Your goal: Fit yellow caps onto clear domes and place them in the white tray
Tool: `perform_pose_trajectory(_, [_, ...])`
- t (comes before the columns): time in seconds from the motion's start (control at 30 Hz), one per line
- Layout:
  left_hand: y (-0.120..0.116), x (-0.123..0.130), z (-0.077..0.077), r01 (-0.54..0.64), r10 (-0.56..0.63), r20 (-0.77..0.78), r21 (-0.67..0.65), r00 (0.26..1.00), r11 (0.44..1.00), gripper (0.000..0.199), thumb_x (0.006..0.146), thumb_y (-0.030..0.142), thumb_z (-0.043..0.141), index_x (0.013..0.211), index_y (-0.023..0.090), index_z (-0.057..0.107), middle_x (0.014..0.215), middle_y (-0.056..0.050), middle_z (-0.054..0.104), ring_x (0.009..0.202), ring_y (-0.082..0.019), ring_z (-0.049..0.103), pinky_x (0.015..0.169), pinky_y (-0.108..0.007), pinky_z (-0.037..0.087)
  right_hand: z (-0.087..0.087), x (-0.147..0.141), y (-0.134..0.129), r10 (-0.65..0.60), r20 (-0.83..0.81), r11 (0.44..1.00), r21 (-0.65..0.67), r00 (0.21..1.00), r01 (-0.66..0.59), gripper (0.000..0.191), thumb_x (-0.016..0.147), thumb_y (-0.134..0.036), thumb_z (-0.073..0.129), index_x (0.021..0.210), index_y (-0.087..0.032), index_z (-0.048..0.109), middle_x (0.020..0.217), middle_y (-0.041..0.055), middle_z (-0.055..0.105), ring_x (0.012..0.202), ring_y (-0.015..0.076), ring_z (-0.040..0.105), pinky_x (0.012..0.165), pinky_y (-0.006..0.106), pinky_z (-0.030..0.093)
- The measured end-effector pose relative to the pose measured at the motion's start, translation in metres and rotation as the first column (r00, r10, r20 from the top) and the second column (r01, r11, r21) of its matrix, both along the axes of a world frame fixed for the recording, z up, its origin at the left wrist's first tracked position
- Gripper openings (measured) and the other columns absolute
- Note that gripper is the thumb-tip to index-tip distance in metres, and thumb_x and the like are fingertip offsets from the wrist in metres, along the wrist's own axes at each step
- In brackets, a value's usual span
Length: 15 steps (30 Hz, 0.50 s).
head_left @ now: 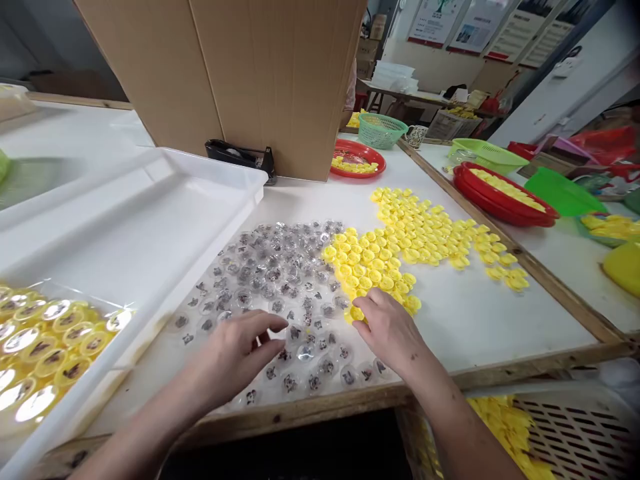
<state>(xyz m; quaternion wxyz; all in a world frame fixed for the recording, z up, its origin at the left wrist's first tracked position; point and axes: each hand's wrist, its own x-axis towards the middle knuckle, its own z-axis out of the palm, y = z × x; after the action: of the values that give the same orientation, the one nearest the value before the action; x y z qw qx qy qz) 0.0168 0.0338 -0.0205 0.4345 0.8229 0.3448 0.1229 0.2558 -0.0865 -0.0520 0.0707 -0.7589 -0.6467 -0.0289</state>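
Note:
My left hand (240, 353) hovers over the near part of a spread of clear round plastic pieces (273, 273) with small dark printed figures. Its thumb and index finger are apart, and nothing shows between them. My right hand (387, 327) is at the near edge of a cluster of small yellow plastic cups (370, 263). The thumb and forefinger there are spread on either side of a yellow cup (350, 313); whether they touch it is hard to see. The remaining fingers of that hand are mostly hidden.
A white tray (200, 213) on the left holds yellow pieces with printed clear tops (55, 340). Behind stand a cardboard sheet (270, 80) and a black tape dispenser (240, 155). Red plates (500, 200) lie beyond the wooden strip (540, 273). A slotted basket (575, 427) sits below the table edge.

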Motion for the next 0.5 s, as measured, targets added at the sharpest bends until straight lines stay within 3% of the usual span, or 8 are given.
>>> perform_pose_trajectory(0.1, [0.005,0.019,-0.013,-0.088,0.087,-0.011,-0.182,0.996,0.979,0.023,0.08,0.036,0.059,0.097,0.023,0.069,0.085,-0.005,0.07,0.068,-0.018,0.063,0.059,-0.027,0.05,0.01,-0.008,0.002,0.012,-0.094,0.999,0.033,0.995,-0.009,0.011,0.078,-0.011,0.059,0.087,-0.017,0.06,0.085,0.0063,0.053,0.083,0.0233,0.055,0.071,0.034,0.045])
perform_pose_trajectory(0.17, [0.006,0.027,-0.018,-0.084,0.124,0.064,-0.43,0.99,0.899,0.03,0.083,0.039,0.056,0.106,0.021,0.064,0.089,-0.007,0.069,0.068,-0.017,0.064,0.06,-0.028,0.052,0.022,-0.019,0.006,0.042,-0.196,0.996,0.083,0.98,-0.026,0.011,0.077,-0.014,0.061,0.088,-0.017,0.06,0.086,0.0052,0.054,0.083,0.022,0.055,0.071,0.033,0.046])
perform_pose_trajectory(0.2, [0.006,0.031,-0.019,-0.043,0.142,0.126,-0.58,0.982,0.813,0.033,0.085,0.039,0.055,0.111,0.02,0.061,0.092,-0.008,0.068,0.069,-0.016,0.064,0.062,-0.028,0.053,0.028,-0.026,0.01,0.068,-0.243,0.993,0.111,0.968,-0.042,0.011,0.077,-0.016,0.063,0.088,-0.018,0.06,0.085,0.0045,0.054,0.082,0.021,0.055,0.07,0.032,0.046])
perform_pose_trajectory(0.27, [0.006,0.038,-0.022,0.098,0.197,0.253,-0.813,0.947,0.574,0.035,0.087,0.036,0.055,0.116,0.017,0.057,0.092,-0.009,0.067,0.071,-0.015,0.065,0.066,-0.027,0.054,0.038,-0.04,0.019,0.133,-0.316,0.983,0.162,0.939,-0.085,0.012,0.077,-0.019,0.065,0.088,-0.018,0.06,0.085,0.0034,0.054,0.08,0.0191,0.055,0.07,0.031,0.045])
perform_pose_trajectory(0.3, [0.006,0.039,-0.024,0.165,0.235,0.302,-0.869,0.924,0.466,0.032,0.087,0.032,0.055,0.115,0.016,0.058,0.088,-0.009,0.066,0.071,-0.014,0.065,0.067,-0.025,0.054,0.041,-0.046,0.024,0.168,-0.345,0.977,0.182,0.923,-0.109,0.012,0.077,-0.019,0.065,0.089,-0.019,0.06,0.085,0.0029,0.054,0.08,0.0184,0.054,0.07,0.03,0.045])
perform_pose_trajectory(0.33, [0.008,0.04,-0.025,0.213,0.272,0.334,-0.895,0.903,0.392,0.029,0.088,0.029,0.055,0.112,0.014,0.059,0.084,-0.008,0.066,0.069,-0.012,0.065,0.066,-0.023,0.054,0.042,-0.05,0.029,0.202,-0.378,0.97,0.203,0.903,-0.132,0.015,0.078,-0.02,0.066,0.092,-0.019,0.06,0.085,0.0026,0.055,0.08,0.0179,0.055,0.07,0.03,0.045])
perform_pose_trajectory(0.4, [0.015,0.039,-0.029,0.227,0.354,0.354,-0.907,0.865,0.354,0.021,0.088,0.025,0.054,0.103,0.012,0.063,0.08,-0.008,0.065,0.067,-0.012,0.064,0.063,-0.02,0.054,0.039,-0.052,0.037,0.249,-0.459,0.957,0.249,0.853,-0.146,0.019,0.081,-0.021,0.065,0.099,-0.02,0.059,0.087,0.0022,0.058,0.08,0.0168,0.056,0.07,0.029,0.046])
perform_pose_trajectory(0.5, [0.03,0.031,-0.033,0.125,0.487,0.326,-0.908,0.81,0.399,0.02,0.089,0.023,0.052,0.099,0.011,0.063,0.084,-0.01,0.066,0.069,-0.015,0.067,0.057,-0.019,0.054,0.023,-0.047,0.043,0.278,-0.514,0.951,0.264,0.812,-0.158,0.01,0.087,-0.016,0.055,0.094,-0.02,0.061,0.083,0.0014,0.06,0.077,0.0148,0.057,0.067,0.026,0.045])
